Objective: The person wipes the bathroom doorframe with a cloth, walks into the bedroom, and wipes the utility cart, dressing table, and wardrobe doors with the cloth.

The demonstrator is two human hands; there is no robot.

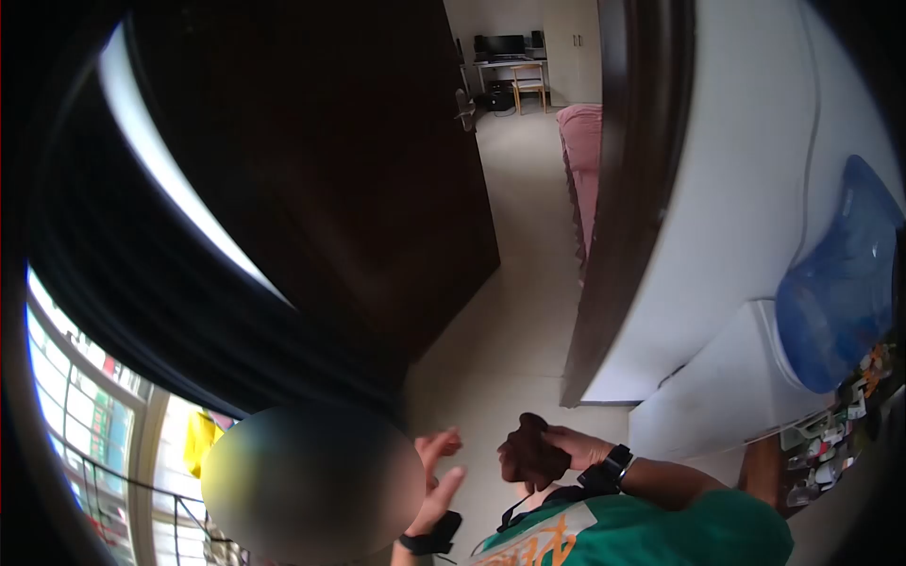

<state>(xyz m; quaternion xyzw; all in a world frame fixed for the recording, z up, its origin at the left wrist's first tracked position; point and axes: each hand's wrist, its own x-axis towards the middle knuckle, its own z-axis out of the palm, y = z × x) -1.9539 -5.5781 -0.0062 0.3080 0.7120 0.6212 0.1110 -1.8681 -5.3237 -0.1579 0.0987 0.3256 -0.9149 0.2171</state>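
In the head view, my right hand [578, 446] is closed around a crumpled dark brown piece of cloth [530, 457] in front of my green shirt [661, 530]. The cloth is bunched up, and its exact kind cannot be made out. My left hand [437, 483] is raised a short way to the left of the cloth, apart from it. Its thumb and fingers are spread with nothing between them. A blurred oval patch covers the area beside it and hides part of that hand. Dark bands circle both wrists.
A dark door [340, 170] stands ajar ahead, with a dark frame [637, 189] to its right. Beyond it are a pink-covered bed [582, 156], a desk and a chair [528, 83]. On the right are a white cabinet [703, 406], a blue plastic item [835, 292] and clutter.
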